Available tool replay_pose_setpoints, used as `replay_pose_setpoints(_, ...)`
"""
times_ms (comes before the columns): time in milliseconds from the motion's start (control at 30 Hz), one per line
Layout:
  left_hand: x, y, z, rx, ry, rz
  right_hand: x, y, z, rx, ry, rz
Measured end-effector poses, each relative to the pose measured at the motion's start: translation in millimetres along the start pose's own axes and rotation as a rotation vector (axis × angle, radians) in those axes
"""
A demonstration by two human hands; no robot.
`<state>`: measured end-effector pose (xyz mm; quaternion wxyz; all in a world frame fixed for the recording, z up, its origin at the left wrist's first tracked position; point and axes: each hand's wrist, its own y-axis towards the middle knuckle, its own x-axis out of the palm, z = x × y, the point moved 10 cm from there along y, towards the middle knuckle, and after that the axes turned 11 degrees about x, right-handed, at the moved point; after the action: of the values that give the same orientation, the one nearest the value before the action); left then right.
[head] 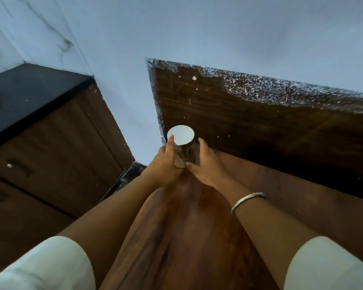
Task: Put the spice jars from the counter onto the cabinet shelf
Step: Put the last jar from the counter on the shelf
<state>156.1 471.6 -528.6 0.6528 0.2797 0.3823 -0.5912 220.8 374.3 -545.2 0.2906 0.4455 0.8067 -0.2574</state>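
Both bare arms reach up and forward, meeting at a clear glass spice jar with a round silver metal lid (180, 136). The left hand (168, 162) wraps its side, forefinger up against the lid's rim; the right hand (205, 162) cups the other side, thumb under the base. The jar is held at the dark brown wooden cabinet (260, 126), left corner.

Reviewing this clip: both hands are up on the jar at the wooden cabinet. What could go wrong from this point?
1. The jar is glass and raised overhead; the left hand and right hand grip only its sides, so a slip could drop it.
2. It sits close to the cabinet's wooden edge; lifting further might knock the metal lid against it.
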Motion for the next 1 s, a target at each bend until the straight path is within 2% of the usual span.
replay_pose_setpoints(233, 19, 17, -13, 0.093, -0.084, 0.008, 19, 19, -5, -0.001, 0.206, -0.066)
replay_pose_setpoints(400, 12, 13, -8, 0.141, -0.121, 0.119, 3, 13, 7, 0.001, 0.165, 0.076)
replay_pose_setpoints(500, 14, 9, 7, 0.15, -0.132, 0.108, -19, 2, 15, 0.001, 0.114, 0.206)
replay_pose_setpoints(633, 9, 3, 41, 0.179, -0.159, 0.155, -55, -25, 16, -0.068, 0.136, 0.323)
replay_pose_setpoints(833, 4, -15, 119, 0.273, -0.277, 0.186, -111, -69, 26, -0.054, 0.46, 0.29)
replay_pose_setpoints(1000, 12, -37, 199, 0.339, -0.391, 0.175, -176, -125, 41, -0.031, 0.444, 0.448)
